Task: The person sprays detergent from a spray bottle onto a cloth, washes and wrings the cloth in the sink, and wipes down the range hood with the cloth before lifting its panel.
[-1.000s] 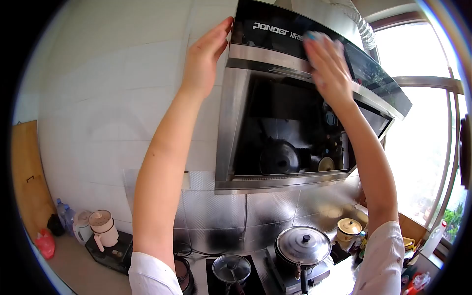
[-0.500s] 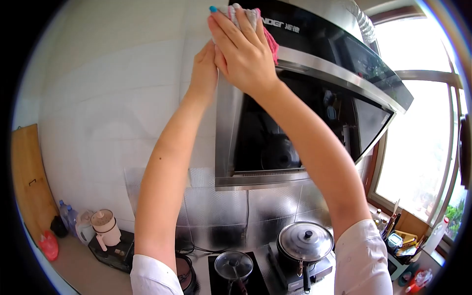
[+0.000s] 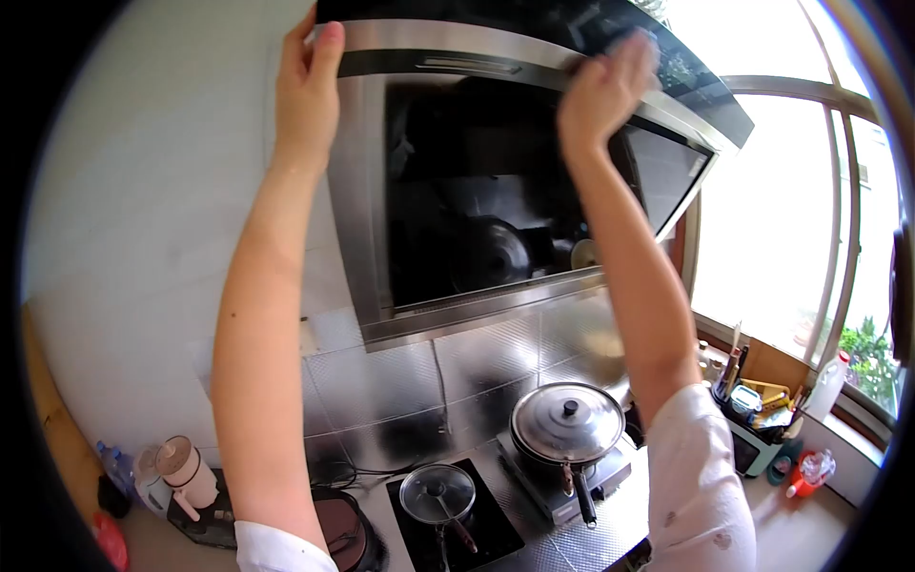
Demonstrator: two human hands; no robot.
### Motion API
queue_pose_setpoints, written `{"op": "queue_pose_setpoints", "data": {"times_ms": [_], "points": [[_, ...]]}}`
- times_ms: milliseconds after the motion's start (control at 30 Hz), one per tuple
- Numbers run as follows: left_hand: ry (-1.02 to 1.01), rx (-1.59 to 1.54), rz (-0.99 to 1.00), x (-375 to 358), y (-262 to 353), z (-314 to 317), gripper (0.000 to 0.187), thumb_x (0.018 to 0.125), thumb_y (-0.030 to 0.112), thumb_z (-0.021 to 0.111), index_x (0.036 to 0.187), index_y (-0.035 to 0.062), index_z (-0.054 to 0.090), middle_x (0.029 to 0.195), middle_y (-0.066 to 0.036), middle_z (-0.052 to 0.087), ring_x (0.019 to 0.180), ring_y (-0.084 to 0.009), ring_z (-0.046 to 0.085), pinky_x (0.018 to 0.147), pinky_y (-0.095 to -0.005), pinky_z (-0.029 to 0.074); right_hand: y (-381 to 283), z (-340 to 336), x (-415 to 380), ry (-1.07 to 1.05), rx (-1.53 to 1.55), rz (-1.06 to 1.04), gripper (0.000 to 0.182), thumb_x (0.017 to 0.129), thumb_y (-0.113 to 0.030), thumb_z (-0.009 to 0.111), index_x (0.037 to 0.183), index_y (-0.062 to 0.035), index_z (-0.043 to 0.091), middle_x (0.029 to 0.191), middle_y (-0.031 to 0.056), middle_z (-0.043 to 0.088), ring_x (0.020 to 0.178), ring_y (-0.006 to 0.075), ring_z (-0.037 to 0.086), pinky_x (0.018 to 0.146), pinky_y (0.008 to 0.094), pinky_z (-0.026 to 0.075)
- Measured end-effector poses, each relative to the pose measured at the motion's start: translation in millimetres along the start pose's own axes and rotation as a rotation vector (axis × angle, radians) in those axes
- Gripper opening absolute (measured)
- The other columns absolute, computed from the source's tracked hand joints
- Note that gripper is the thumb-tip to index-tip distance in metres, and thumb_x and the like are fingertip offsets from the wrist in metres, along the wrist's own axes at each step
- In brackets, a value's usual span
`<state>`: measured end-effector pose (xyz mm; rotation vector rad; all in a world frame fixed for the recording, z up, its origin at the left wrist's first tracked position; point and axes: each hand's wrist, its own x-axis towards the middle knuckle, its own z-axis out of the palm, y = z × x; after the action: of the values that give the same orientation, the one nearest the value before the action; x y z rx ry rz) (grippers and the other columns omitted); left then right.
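A black-glass and steel range hood [image 3: 457,191] fills the upper middle of the head view. My left hand [image 3: 310,91] grips the upper left edge of the hood, its thumb on the front and its fingers partly hidden behind. Farther right, my right hand [image 3: 602,95] is raised against the hood's slanted upper glass panel [image 3: 534,21]. Motion blurs its fingers, and whatever lies under them is hidden. The pink and white cloth seen earlier does not show now.
Below are a lidded steel wok [image 3: 569,424] on a portable stove, a glass-lidded pan [image 3: 437,494] on a black hob, and a cream jug [image 3: 186,472] at left. Utensils [image 3: 734,372] and a white bottle [image 3: 827,386] stand by the window at right.
My hands have parted: the left has shifted left onto the hood's edge, the right has swept right across the hood. The cloth has gone out of sight, and the view has turned right.
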<state>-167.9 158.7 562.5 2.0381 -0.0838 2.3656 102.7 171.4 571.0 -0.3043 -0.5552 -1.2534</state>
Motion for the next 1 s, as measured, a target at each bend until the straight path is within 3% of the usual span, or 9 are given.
{"op": "queue_pose_setpoints", "data": {"times_ms": [233,433,600,700,800,833,867,900,1000], "points": [[0.008,0.063,0.186,4,-5,-3,0.047,0.090,0.040,0.048,0.123,0.0069,0.045,0.107,-0.004,0.053,0.099,-0.0135,0.049,0.087,-0.0244,0.036,-179,16,-9,-0.124,0.562,-0.340,0.044,0.076,-0.017,0.047,0.113,0.0053,0.052,0.127,0.0179,0.043,0.119,0.0381,0.039,0.100,0.0507,0.028],[0.135,0.123,-0.001,0,4,3,0.052,0.087,0.049,0.046,0.121,0.0091,0.046,0.117,-0.005,0.048,0.116,-0.0188,0.037,0.100,-0.0358,0.025,-63,-8,14,-0.188,0.407,-0.654,0.053,0.068,-0.012,0.054,0.119,-0.0015,0.051,0.121,0.0147,0.047,0.112,0.0347,0.046,0.098,0.0494,0.033],[0.162,0.096,0.042,1,2,5,0.054,0.086,0.051,0.046,0.119,0.0084,0.046,0.114,-0.004,0.048,0.116,-0.0183,0.035,0.102,-0.0367,0.020,87,-23,17,-0.102,0.148,-0.255,0.043,0.083,-0.013,0.041,0.123,-0.0006,0.045,0.127,0.0201,0.044,0.120,0.0374,0.037,0.102,0.0428,0.026],[0.100,0.072,0.016,1,3,2,0.053,0.087,0.049,0.047,0.118,0.0068,0.046,0.111,-0.003,0.050,0.112,-0.0160,0.038,0.101,-0.0344,0.023,137,-21,36,-0.068,0.022,0.337,0.050,0.081,-0.016,0.034,0.127,0.0037,0.040,0.133,0.0237,0.037,0.125,0.0337,0.031,0.103,0.0392,0.023],[0.102,-0.010,-0.001,-2,7,8,0.051,0.087,0.047,0.048,0.117,0.0051,0.046,0.109,-0.004,0.050,0.107,-0.0143,0.042,0.097,-0.0274,0.028,130,3,39,-0.024,-0.353,0.139,0.039,0.081,-0.013,0.038,0.113,0.0046,0.050,0.127,0.0233,0.042,0.120,0.0346,0.035,0.094,0.0417,0.029],[0.102,-0.010,0.007,-2,8,8,0.051,0.087,0.047,0.048,0.117,0.0051,0.046,0.109,-0.004,0.050,0.107,-0.0143,0.042,0.097,-0.0274,0.028,117,10,36,-0.092,-0.654,-0.148,0.033,0.081,-0.013,0.039,0.104,0.0049,0.054,0.123,0.0232,0.045,0.117,0.0345,0.038,0.090,0.0429,0.031],[0.116,0.027,0.009,-4,11,10,0.051,0.088,0.046,0.048,0.118,0.0050,0.046,0.109,-0.004,0.050,0.108,-0.0143,0.042,0.097,-0.0273,0.029,52,7,43,0.000,-0.066,-0.065,0.020,0.080,-0.012,0.043,0.085,0.0024,0.056,0.113,0.0226,0.049,0.107,0.0351,0.043,0.082,0.0451,0.034],[0.130,0.063,0.009,-5,12,11,0.051,0.088,0.045,0.048,0.119,0.0049,0.045,0.109,-0.004,0.050,0.108,-0.0144,0.042,0.097,-0.0273,0.029,33,25,31,-0.219,-0.215,-0.124,0.018,0.079,-0.010,0.043,0.085,0.0018,0.056,0.108,0.0221,0.050,0.099,0.0349,0.046,0.077,0.0463,0.035],[0.096,0.059,-0.018,-5,16,10,0.053,0.088,0.048,0.046,0.122,0.0079,0.043,0.111,-0.003,0.048,0.110,-0.0154,0.039,0.098,-0.0324,0.026,-116,18,27,-0.114,0.293,-0.246,0.057,0.076,-0.009,0.048,0.129,0.0044,0.035,0.134,0.0207,0.034,0.126,0.0400,0.029,0.104,0.0514,0.018]]}}
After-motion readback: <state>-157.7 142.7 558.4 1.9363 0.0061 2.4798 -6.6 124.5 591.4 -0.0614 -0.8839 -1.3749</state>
